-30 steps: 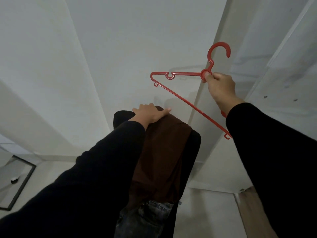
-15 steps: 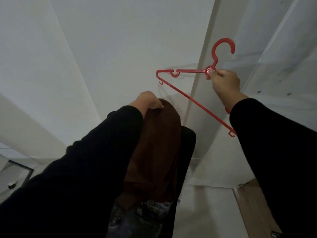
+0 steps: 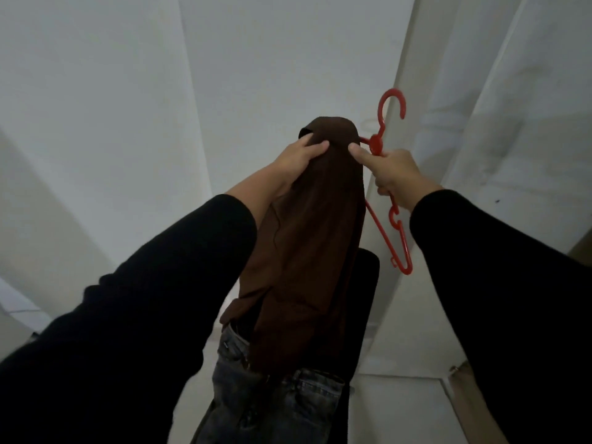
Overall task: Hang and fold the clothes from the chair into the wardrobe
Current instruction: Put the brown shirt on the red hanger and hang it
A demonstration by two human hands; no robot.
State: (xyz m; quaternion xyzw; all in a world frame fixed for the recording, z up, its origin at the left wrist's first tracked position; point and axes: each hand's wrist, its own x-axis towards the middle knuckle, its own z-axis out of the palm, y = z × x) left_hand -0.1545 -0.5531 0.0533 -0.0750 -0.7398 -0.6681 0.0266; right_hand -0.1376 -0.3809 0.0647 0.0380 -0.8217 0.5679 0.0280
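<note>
Brown garment and red hanger over the chair

The brown garment (image 3: pixel 307 245) is hanging long, its top draping over one arm of the red plastic hanger (image 3: pixel 389 174); jeans (image 3: pixel 275 395) are lying on the black chair (image 3: pixel 362 315).

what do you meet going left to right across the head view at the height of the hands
left hand gripping the brown garment → the garment's raised top → right hand holding the red hanger → the hanger's hook

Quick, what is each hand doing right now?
Left hand: gripping the top of the brown garment.
Right hand: holding the red hanger, thumb touching the garment.
</note>
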